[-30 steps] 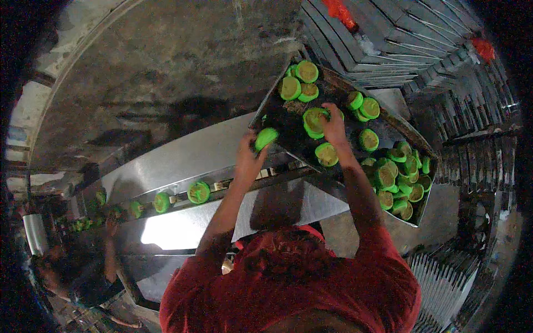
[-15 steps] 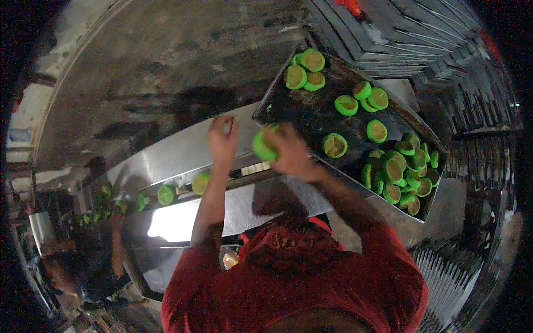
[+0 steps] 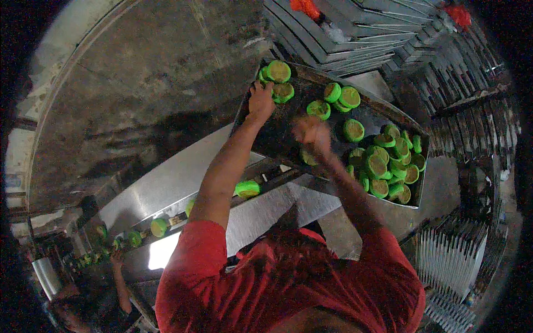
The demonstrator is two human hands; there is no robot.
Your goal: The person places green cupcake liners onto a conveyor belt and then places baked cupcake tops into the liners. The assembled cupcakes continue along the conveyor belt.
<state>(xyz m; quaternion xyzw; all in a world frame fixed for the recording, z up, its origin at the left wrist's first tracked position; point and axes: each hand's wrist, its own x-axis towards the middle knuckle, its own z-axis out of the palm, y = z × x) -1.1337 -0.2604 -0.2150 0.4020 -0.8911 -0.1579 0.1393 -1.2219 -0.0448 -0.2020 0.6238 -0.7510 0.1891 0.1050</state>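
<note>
A dark tray (image 3: 261,139) holds several round green pieces, most heaped at its right end (image 3: 388,166). My left hand (image 3: 259,102) reaches to the tray's far left corner, fingers apart, touching the pair of green pieces (image 3: 279,80) there. My right hand (image 3: 312,135) is blurred above the middle of the tray, close to a green piece (image 3: 308,158); whether it grips anything is unclear. Below the tray runs a metal conveyor channel (image 3: 183,183) with green pieces in a row, the nearest (image 3: 247,188) under my left forearm.
Stacks of metal trays (image 3: 344,33) stand behind the tray, with red cloths (image 3: 305,6) on top. A white ribbed stack (image 3: 449,261) is at the right. Another person's hand (image 3: 115,260) works at the conveyor's lower-left end. A concrete wall (image 3: 139,83) fills the left.
My left hand went from the conveyor up to the tray's far corner. My right hand carried a green piece down toward the conveyor and has come back over the tray.
</note>
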